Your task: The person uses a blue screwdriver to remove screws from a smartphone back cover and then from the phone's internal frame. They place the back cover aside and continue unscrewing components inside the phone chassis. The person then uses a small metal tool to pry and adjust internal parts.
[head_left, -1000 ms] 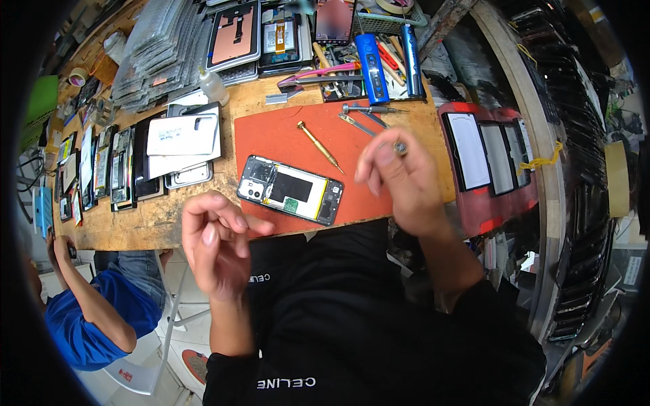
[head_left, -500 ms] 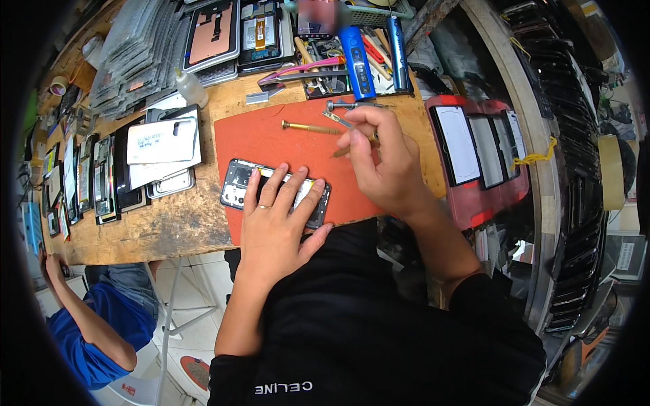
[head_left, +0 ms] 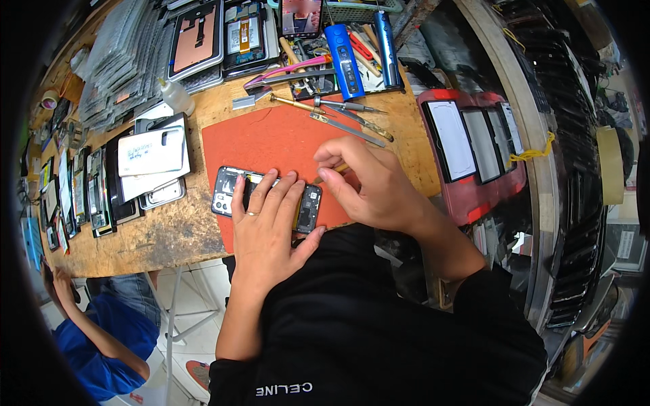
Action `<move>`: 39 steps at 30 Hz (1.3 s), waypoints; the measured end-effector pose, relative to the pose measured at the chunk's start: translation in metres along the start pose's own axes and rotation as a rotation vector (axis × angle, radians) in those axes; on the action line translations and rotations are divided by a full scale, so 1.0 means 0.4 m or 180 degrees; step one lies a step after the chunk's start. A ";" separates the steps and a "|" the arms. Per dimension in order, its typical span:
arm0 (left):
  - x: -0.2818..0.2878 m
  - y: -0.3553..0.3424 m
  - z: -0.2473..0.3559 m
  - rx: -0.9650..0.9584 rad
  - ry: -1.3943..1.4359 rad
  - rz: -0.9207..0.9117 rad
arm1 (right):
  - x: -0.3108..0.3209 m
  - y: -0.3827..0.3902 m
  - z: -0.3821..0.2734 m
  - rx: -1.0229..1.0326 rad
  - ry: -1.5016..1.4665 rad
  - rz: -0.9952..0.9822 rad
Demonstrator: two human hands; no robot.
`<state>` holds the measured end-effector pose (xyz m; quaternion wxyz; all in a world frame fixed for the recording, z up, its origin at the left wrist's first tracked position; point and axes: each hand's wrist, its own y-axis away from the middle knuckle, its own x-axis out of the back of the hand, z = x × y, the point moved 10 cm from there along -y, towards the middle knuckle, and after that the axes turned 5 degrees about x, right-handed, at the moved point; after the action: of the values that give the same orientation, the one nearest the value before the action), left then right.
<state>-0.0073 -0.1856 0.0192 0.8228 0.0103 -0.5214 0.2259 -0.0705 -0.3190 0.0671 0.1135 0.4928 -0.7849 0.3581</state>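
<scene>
A smartphone (head_left: 309, 206) with its back cover off lies on an orange-red mat (head_left: 264, 139), its camera end to the left. My left hand (head_left: 267, 216) rests flat across the phone, fingers spread and the thumb by its near edge. Just right of the phone, my right hand (head_left: 369, 179) is closed in a pinch on a slim brass-coloured tool (head_left: 318, 180). Its point shows near the phone's right end; the rest is hidden in my fingers. Beyond that hand lie a brass screwdriver (head_left: 298, 103), a grey screwdriver (head_left: 349, 105) and a flat metal blade (head_left: 347, 128).
Opened phones (head_left: 101, 183) and a white back cover (head_left: 150, 150) lie at the left. Wrapped panels (head_left: 122, 78) are stacked behind a dropper bottle (head_left: 177, 97). Farther back is a blue handheld device (head_left: 344, 62). A red case (head_left: 474, 196) stands right. Another person (head_left: 101, 338) sits lower left.
My right hand has come down nearer the phone's right end, still pinching the slim tool. More of the flat blade and screwdrivers now shows. The whole view has shifted slightly.
</scene>
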 end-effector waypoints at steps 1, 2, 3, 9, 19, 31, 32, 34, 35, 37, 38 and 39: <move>-0.002 0.001 -0.001 0.0001 0.0006 -0.0013 | -0.004 -0.004 0.002 0.0038 0.0007 -0.0032; 0.000 0.001 0.001 -0.0023 0.0007 -0.0004 | -0.007 -0.008 0.003 0.0077 0.0014 -0.0065; 0.001 0.000 0.003 -0.0043 0.0012 0.0001 | -0.012 -0.014 -0.001 0.0097 0.0067 -0.0169; 0.019 0.016 -0.070 0.0332 0.1652 0.0402 | -0.062 -0.054 -0.058 0.0482 0.1048 -0.1011; 0.038 0.015 -0.055 0.0177 0.1077 0.0703 | -0.064 -0.077 -0.074 0.0443 0.1450 -0.2063; 0.023 0.012 -0.089 0.0642 0.1428 0.0612 | -0.052 -0.060 -0.092 0.0762 0.0893 -0.1422; 0.021 0.011 -0.088 0.0646 0.1443 0.0604 | -0.050 -0.058 -0.096 0.0764 0.0812 -0.1275; 0.022 0.010 -0.081 0.0604 0.1328 0.0632 | -0.056 -0.056 -0.087 0.0723 0.0658 -0.1132; 0.024 0.009 -0.079 0.0586 0.1268 0.0649 | -0.056 -0.057 -0.084 0.0706 0.0579 -0.1064; 0.025 0.008 -0.074 0.0525 0.1188 0.0676 | -0.050 -0.050 -0.084 0.0708 0.0632 -0.0904; 0.026 0.007 -0.072 0.0493 0.1150 0.0689 | -0.046 -0.048 -0.083 0.0706 0.0660 -0.0824; 0.027 0.004 -0.069 0.0483 0.1098 0.0692 | -0.044 -0.049 -0.079 0.0689 0.0598 -0.0811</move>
<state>0.0196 -0.1733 0.0157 0.8675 -0.0229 -0.3524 0.3503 -0.0506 -0.2906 0.0891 0.1770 0.5619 -0.6590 0.4676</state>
